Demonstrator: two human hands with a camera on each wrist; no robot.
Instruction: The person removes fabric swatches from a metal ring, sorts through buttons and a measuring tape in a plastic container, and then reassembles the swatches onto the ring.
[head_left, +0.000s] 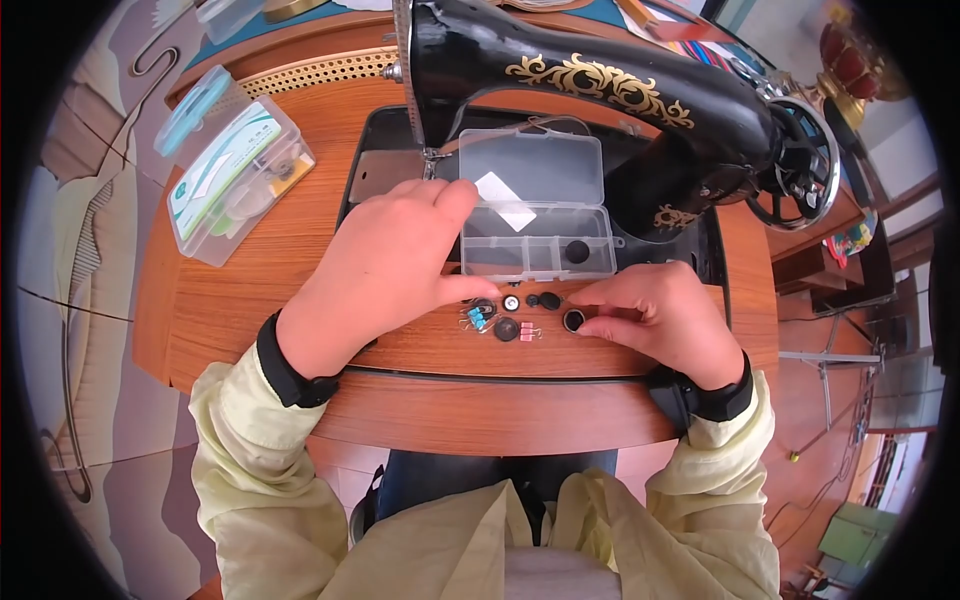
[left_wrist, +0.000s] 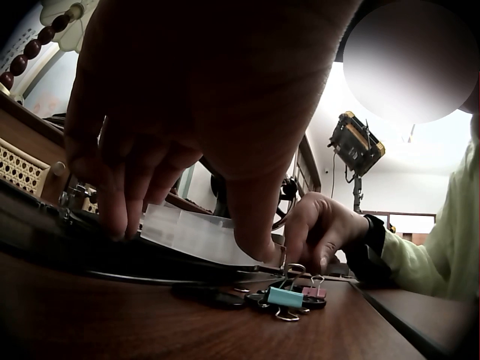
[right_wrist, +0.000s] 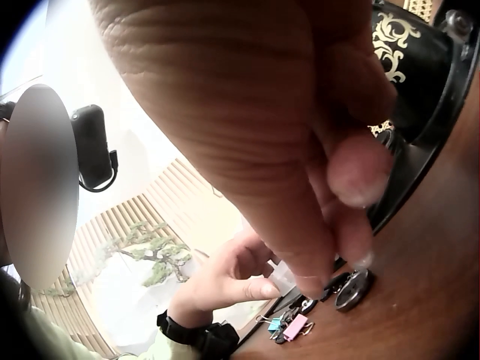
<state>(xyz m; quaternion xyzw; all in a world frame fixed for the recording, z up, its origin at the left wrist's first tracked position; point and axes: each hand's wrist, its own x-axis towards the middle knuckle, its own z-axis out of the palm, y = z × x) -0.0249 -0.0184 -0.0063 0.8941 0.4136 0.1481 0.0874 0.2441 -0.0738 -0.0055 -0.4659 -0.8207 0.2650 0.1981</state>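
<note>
My left hand (head_left: 385, 260) rests at the left side of a clear plastic compartment box (head_left: 530, 257), its thumb stretched along the front edge, over the small pieces. One black round button (head_left: 577, 251) lies in the right compartment; the box's lid stands raised. Thumb and fingertips of my right hand (head_left: 660, 315) are spread around a black button (right_wrist: 354, 290) on the tabletop, fingertips right at its rim. Between the hands lie black buttons (head_left: 506, 329), a silver-centred round piece (head_left: 511, 303), blue binder clips (left_wrist: 286, 297) and pink binder clips (head_left: 530, 331).
Behind the box stands a black sewing machine (head_left: 590, 80) with gold ornament and a handwheel (head_left: 800, 165). A second clear box (head_left: 240, 180) with a blue-green lid sits on the wooden table (head_left: 240, 310) at left. A groove runs along the table's front.
</note>
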